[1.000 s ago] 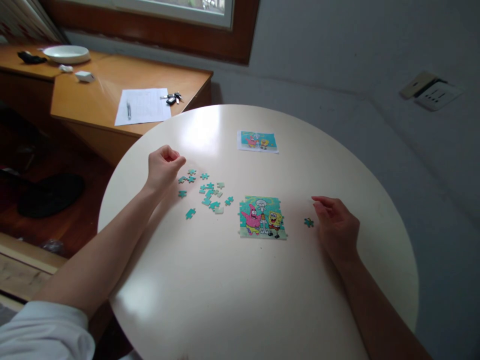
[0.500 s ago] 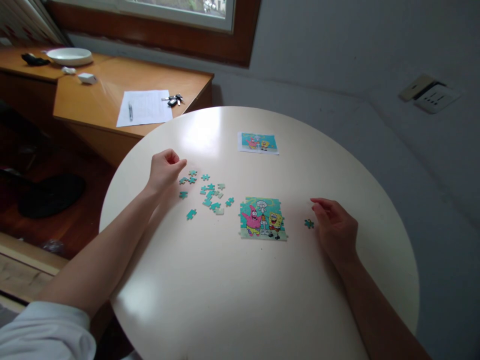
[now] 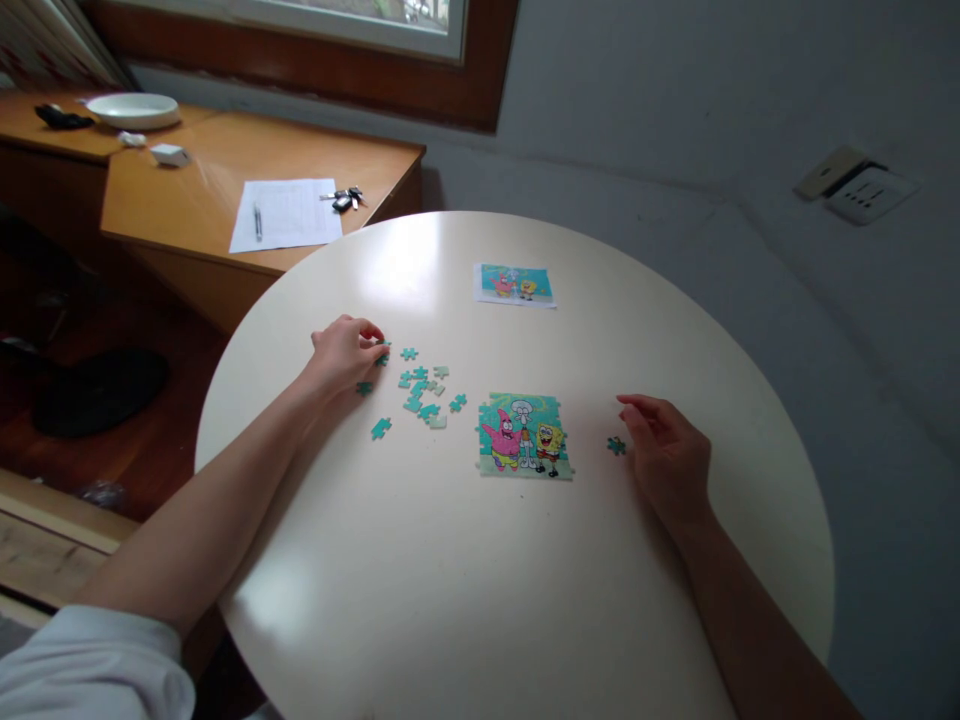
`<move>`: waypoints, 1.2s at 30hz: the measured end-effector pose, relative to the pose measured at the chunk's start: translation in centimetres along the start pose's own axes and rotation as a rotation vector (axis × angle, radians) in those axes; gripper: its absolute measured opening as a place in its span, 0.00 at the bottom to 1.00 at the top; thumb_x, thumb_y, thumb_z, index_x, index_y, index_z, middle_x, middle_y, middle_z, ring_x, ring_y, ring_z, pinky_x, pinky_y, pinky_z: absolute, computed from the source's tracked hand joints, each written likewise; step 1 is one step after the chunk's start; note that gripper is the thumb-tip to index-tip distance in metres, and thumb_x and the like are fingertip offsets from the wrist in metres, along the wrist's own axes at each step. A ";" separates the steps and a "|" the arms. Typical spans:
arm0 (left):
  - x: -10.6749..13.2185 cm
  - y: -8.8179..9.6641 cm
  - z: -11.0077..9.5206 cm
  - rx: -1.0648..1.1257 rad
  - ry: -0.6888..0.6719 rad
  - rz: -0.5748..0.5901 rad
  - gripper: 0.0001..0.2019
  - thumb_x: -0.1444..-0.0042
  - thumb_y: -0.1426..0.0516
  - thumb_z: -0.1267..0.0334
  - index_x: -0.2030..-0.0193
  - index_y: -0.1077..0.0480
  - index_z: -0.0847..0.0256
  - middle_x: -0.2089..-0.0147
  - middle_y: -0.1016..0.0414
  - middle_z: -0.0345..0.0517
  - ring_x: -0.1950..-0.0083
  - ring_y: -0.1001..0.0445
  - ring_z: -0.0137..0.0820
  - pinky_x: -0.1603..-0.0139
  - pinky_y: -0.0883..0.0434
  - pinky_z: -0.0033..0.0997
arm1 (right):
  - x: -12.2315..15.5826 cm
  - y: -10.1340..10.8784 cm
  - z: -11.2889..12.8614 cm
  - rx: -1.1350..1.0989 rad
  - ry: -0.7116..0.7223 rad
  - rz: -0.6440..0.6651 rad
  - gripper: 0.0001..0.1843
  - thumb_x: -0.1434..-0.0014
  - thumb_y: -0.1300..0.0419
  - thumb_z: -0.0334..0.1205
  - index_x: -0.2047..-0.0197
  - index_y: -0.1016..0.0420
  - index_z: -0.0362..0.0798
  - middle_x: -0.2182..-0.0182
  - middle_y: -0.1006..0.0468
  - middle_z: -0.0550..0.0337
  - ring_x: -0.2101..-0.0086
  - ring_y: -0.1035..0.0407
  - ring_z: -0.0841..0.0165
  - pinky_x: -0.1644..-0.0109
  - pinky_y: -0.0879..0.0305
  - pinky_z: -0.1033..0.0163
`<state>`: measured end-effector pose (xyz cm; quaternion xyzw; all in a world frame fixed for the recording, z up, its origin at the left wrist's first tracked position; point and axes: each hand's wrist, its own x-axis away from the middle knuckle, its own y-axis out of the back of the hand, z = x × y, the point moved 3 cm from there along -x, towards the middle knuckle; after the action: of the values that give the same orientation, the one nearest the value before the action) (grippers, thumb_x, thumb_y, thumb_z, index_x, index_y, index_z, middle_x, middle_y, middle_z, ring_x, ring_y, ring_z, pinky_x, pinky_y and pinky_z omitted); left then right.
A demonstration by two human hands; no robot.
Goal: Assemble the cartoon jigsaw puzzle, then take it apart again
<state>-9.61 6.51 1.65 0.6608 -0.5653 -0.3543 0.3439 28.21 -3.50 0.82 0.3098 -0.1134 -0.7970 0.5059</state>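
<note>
My left hand (image 3: 346, 352) is over the left side of the round table, its thumb and fingertips closed on a teal puzzle piece (image 3: 383, 352) at the edge of the scattered pieces. Several loose teal and pale puzzle pieces (image 3: 420, 390) lie to the right of that hand. A partly joined cartoon puzzle (image 3: 523, 436), with a pink, a pale and a yellow figure, lies flat between my hands. My right hand (image 3: 671, 455) rests at the right with its fingers curled together and nothing visible in them. Just left of it lies a single dark teal puzzle piece (image 3: 616, 446).
A printed reference picture (image 3: 515, 285) lies at the back of the white table (image 3: 480, 600). On the wooden desk (image 3: 300, 145) beyond are a paper sheet (image 3: 289, 215) with a pen, keys (image 3: 345, 198), a small white box (image 3: 170, 155) and a white dish (image 3: 135, 111).
My left hand has moved right and slightly down, from a loose fist beside the loose pieces onto one of them. The right hand and the joined puzzle look unmoved.
</note>
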 end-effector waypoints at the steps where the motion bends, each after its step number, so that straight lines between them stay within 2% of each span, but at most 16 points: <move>1: 0.0 0.0 0.0 0.001 0.002 0.004 0.07 0.53 0.40 0.60 0.67 0.26 0.57 0.62 0.28 0.45 0.60 0.29 0.37 0.50 0.40 0.40 | 0.0 0.0 0.0 -0.001 -0.002 0.003 0.10 0.45 0.43 0.45 0.63 0.24 0.50 0.67 0.22 0.58 0.68 0.28 0.67 0.60 0.30 0.55; 12: 0.3 0.0 -0.6 0.098 0.008 0.027 0.07 0.54 0.40 0.63 0.66 0.30 0.58 0.67 0.24 0.42 0.64 0.28 0.35 0.56 0.38 0.37 | 0.0 -0.1 -0.1 0.014 0.011 0.010 0.11 0.44 0.43 0.44 0.62 0.24 0.50 0.68 0.22 0.59 0.69 0.29 0.68 0.61 0.30 0.57; 16: 0.3 0.0 -0.7 0.136 -0.031 -0.018 0.05 0.55 0.42 0.66 0.68 0.30 0.59 0.68 0.24 0.42 0.66 0.29 0.33 0.59 0.37 0.35 | 0.2 -0.4 0.6 0.089 0.133 0.042 0.10 0.43 0.44 0.44 0.63 0.24 0.49 0.69 0.22 0.58 0.71 0.30 0.68 0.64 0.31 0.59; 19: 0.4 -0.1 -0.9 0.197 -0.090 -0.052 0.04 0.55 0.43 0.65 0.71 0.30 0.61 0.72 0.27 0.42 0.69 0.30 0.32 0.62 0.36 0.33 | 0.7 -1.0 1.4 0.149 0.296 0.140 0.11 0.42 0.44 0.44 0.61 0.25 0.49 0.67 0.22 0.57 0.66 0.28 0.66 0.61 0.30 0.58; 22: 0.8 -0.2 -1.5 0.320 -0.163 -0.051 0.05 0.54 0.43 0.63 0.72 0.30 0.62 0.74 0.28 0.43 0.71 0.31 0.30 0.66 0.35 0.31 | 1.5 -2.1 2.2 0.203 0.414 0.307 0.15 0.40 0.46 0.44 0.53 0.27 0.50 0.56 0.23 0.52 0.54 0.29 0.62 0.50 0.32 0.54; 26: 1.6 -0.3 -2.9 0.440 -0.226 -0.040 0.06 0.53 0.42 0.61 0.73 0.30 0.62 0.73 0.27 0.44 0.71 0.31 0.29 0.67 0.34 0.29 | 2.6 -3.5 2.7 0.362 0.509 0.556 0.24 0.37 0.49 0.47 0.40 0.36 0.51 0.39 0.35 0.49 0.39 0.42 0.58 0.39 0.42 0.47; 30: 2.4 -0.7 -4.1 0.512 -0.272 0.003 0.08 0.53 0.41 0.60 0.73 0.30 0.62 0.73 0.26 0.44 0.70 0.30 0.29 0.67 0.32 0.29 | 3.1 -4.0 2.7 0.481 0.528 0.683 0.26 0.35 0.54 0.46 0.36 0.42 0.52 0.35 0.44 0.49 0.35 0.50 0.59 0.35 0.50 0.44; 36: 3.6 -1.7 -5.8 0.510 -0.336 0.083 0.06 0.50 0.43 0.62 0.73 0.30 0.62 0.73 0.26 0.43 0.71 0.31 0.27 0.70 0.34 0.27 | 3.0 -3.9 2.9 0.496 0.518 0.739 0.26 0.35 0.54 0.45 0.35 0.43 0.51 0.34 0.46 0.48 0.35 0.52 0.61 0.34 0.51 0.45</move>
<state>-3.39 3.43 2.84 0.6345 -0.7113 -0.2909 0.0829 22.73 -4.71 0.00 0.5470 -0.2718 -0.4111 0.6767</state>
